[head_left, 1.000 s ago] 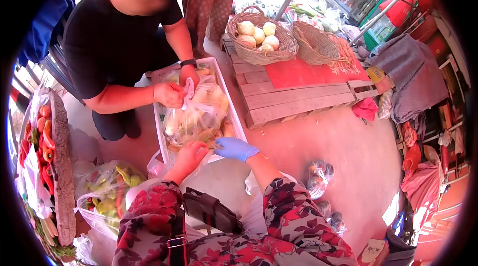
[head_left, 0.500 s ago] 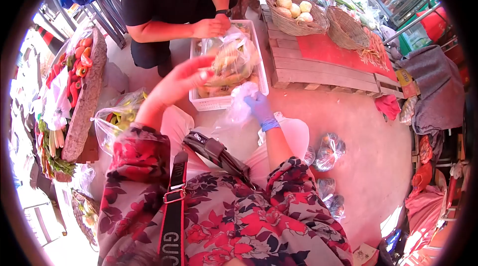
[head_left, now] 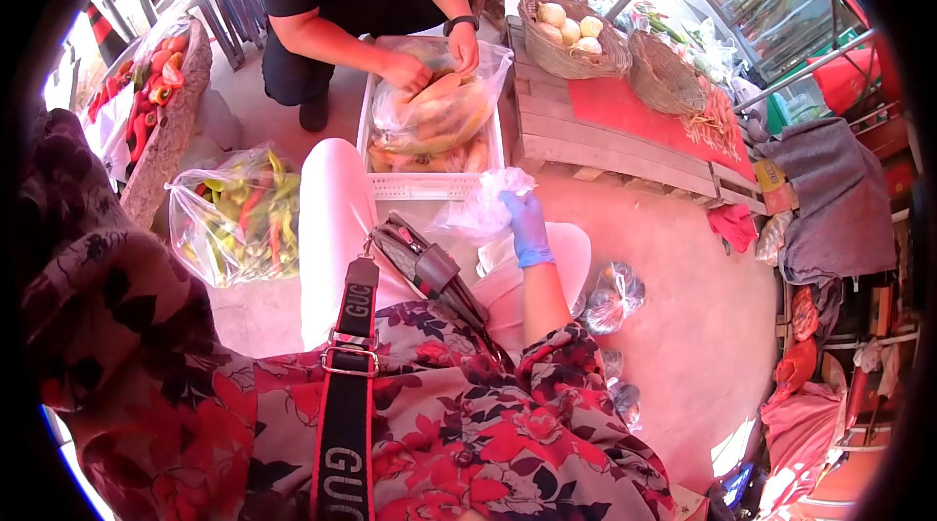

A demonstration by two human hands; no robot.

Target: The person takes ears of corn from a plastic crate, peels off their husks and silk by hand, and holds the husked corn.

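Note:
My right hand (head_left: 526, 228), in a blue glove, grips a crumpled, translucent plastic bag (head_left: 483, 204) above my lap. Just beyond it stands a white plastic crate (head_left: 420, 187) with yellowish-orange produce whose kind I cannot make out. A large clear plastic bag (head_left: 429, 136) of similar produce rests on top. A person crouching opposite has both hands (head_left: 434, 67) at that bag's opening. My left hand is out of sight; only its flowered sleeve (head_left: 122, 326) shows, raised at the left edge. A brown purse (head_left: 429, 267) lies on my lap by its strap.
At left, a clear bag of green and red peppers (head_left: 244, 219) sits on the floor beside a stone trough (head_left: 190, 97) with red peppers. A wooden pallet (head_left: 605, 150) at right carries wicker baskets (head_left: 576, 53). Tied bags (head_left: 615, 297) lie by my right leg.
My left hand has swung from over the crate out of view to the left. The person opposite now has both hands apart at the large bag's opening. My right hand still holds its bag.

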